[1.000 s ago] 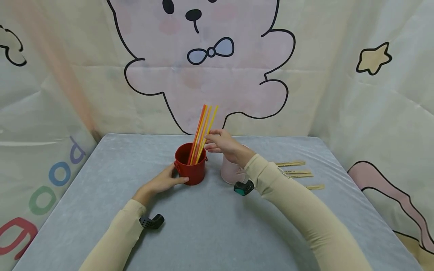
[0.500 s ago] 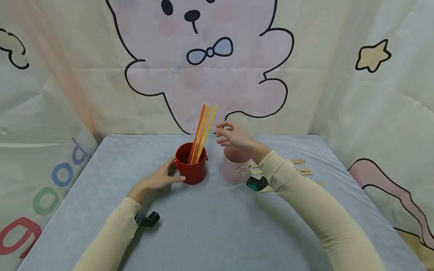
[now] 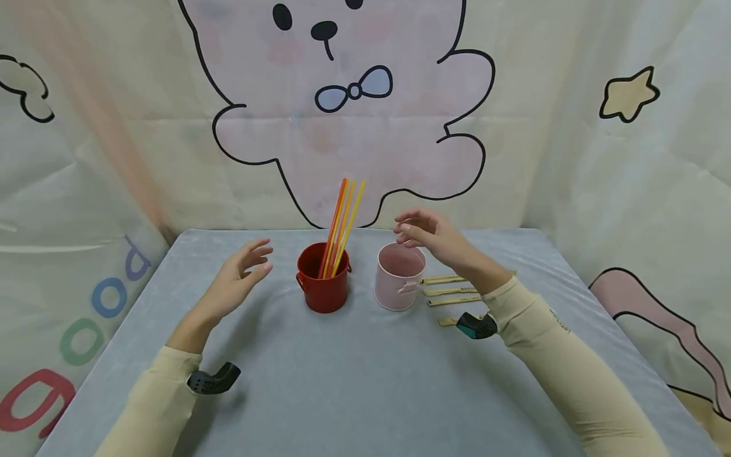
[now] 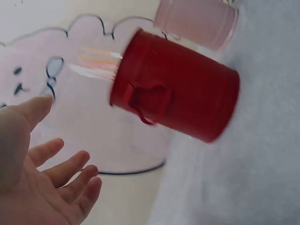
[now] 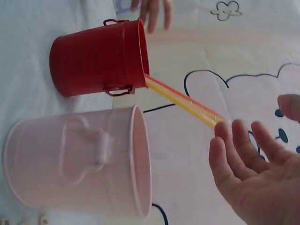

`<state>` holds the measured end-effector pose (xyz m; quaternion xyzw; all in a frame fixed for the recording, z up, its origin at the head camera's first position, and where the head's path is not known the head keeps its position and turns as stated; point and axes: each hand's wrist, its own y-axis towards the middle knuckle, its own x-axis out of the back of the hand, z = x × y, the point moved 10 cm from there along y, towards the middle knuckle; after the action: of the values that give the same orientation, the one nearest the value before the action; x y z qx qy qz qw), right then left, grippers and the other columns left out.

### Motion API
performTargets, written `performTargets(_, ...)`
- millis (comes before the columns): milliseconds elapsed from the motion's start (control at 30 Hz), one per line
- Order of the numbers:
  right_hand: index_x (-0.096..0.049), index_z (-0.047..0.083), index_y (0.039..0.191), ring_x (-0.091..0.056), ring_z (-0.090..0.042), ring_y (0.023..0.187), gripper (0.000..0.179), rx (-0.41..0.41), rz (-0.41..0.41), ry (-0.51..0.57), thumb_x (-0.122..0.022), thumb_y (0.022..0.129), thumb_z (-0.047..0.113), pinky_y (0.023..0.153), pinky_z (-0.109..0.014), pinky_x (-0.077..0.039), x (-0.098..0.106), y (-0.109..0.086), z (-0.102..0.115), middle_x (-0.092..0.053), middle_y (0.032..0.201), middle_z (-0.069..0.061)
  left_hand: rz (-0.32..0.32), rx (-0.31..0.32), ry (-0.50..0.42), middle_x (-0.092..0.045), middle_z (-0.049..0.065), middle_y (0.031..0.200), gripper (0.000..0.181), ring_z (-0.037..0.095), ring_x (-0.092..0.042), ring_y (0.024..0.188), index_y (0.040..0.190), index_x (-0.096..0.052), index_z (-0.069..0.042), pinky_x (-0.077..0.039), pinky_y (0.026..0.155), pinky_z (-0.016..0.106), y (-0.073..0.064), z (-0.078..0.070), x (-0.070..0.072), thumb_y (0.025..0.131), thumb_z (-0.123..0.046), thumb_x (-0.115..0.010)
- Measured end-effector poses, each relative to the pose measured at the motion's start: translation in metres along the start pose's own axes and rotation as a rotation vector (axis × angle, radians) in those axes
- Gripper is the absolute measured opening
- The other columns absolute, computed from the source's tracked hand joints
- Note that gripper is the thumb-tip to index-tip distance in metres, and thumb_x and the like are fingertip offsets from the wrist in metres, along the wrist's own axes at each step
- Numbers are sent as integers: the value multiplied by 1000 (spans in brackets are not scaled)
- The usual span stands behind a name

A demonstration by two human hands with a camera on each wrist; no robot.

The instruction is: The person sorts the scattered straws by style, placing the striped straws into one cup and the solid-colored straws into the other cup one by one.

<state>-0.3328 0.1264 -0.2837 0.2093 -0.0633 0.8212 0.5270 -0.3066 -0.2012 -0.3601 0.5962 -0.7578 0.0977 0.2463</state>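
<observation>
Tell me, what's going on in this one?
A person has both hands over a table, holding nothing. The left hand, fingers relaxed, is apart from the red bucket, to its left. That bucket stands upright with red, orange and yellow straws leaning in it. The right hand hovers near the pink bucket without touching it. Thin strips lie right of that, partly hidden by the right arm.

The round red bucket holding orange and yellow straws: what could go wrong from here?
The thin orange and yellow straws lean high out of the round red bucket, which no hand steadies; a brush might tip it.
The right hand is near the round pale pink bucket and could knock it.
In the head view, the cream right sleeve overlaps the flat tan strips and, if lowered, might shift them.
</observation>
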Motion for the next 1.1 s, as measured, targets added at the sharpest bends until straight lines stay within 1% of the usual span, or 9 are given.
performTargets(100,-55,3,131,-69,-28,109,29,32,5,15,-52,105,16,94,-31,-58,5,-8,-4,-66,116,-1,-37,-37,5,-43,17,157,58,37,-42,144,158,-32,-15,-36,114,61,-2,-18,3,106,-29,-54)
performTargets(200,-56,6,130,-69,-23,107,27,58,8,35,-53,105,16,95,-31,-58,10,-16,-8,-66,114,4,-77,-72,13,-45,15,156,56,35,-43,143,156,-35,-15,-39,112,58,-5,-34,2,105,-25,-56)
performTargets(333,-58,11,129,-68,-22,107,25,107,8,58,-53,105,14,95,-32,-58,21,-25,-12,-66,115,5,-108,-130,1,-45,12,156,54,33,-43,143,154,-39,-15,-42,110,56,-4,-53,-5,104,-20,-58)
performTargets(467,-59,14,127,-68,-17,107,24,150,7,78,-52,105,10,93,-27,-57,31,-32,-18,-66,117,4,-95,-171,-31,-44,11,157,54,33,-42,144,154,-39,-15,-44,109,55,2,-67,-20,103,-18,-59)
performTargets(667,-60,12,128,-68,-13,107,26,185,6,122,-48,106,8,93,-25,-57,43,-39,-28,-66,119,2,-86,-174,-40,-45,9,156,55,31,-44,143,152,-40,-16,-46,109,55,5,-78,-38,102,-18,-61)
performTargets(833,-60,12,130,-68,-11,106,29,201,-22,140,-45,107,7,94,-23,-55,58,-44,-35,-66,118,5,-56,-196,-62,-44,7,156,54,33,-44,142,152,-40,-18,-46,109,55,9,-91,-54,102,-19,-61)
performTargets(933,-59,12,132,-67,-11,107,29,197,-30,156,-44,107,8,95,-23,-55,64,-45,-39,-66,118,5,-34,-217,-81,-46,12,154,55,36,-45,140,152,-40,-17,-44,110,56,10,-100,-65,102,-17,-61)
performTargets(1000,-58,11,132,-67,-11,107,29,194,-37,162,-44,107,8,95,-23,-55,68,-45,-44,-66,118,5,-18,-210,-82,-47,14,153,57,38,-48,138,153,-38,-17,-47,108,57,9,-104,-74,101,-19,-61)
performTargets(1100,-59,11,130,-68,-12,105,28,184,-61,173,-44,107,8,93,-22,-55,73,-48,-51,-67,116,5,-2,-186,-61,-44,13,154,61,40,-48,137,154,-36,-21,-48,107,60,7,-106,-91,100,-23,-63)
